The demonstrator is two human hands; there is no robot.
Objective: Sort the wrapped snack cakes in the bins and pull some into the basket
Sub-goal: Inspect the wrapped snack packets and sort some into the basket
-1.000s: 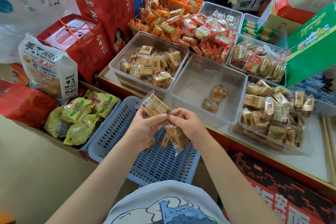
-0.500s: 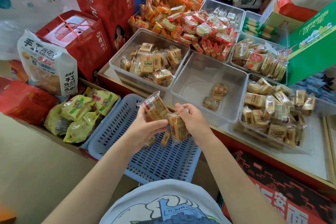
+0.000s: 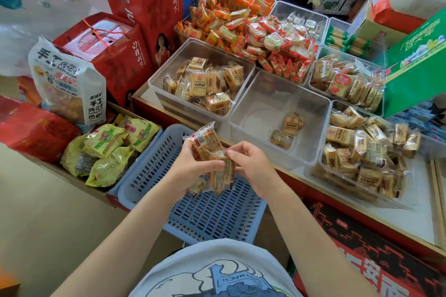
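left grip: left hand curls round a wrapped snack cake, fingers closed on it, over the blue basket.
right grip: right hand pinches a second cake with thumb and fingertips.
axis: upper cake tilts up and left; lower one hangs roughly upright.
room: basket floor is open ahead of the hands; its far rim sits at the counter front edge.
middle bin: two cakes lying in it.
hidden: a cake under the left hand is partly covered; labels too blurred to read.
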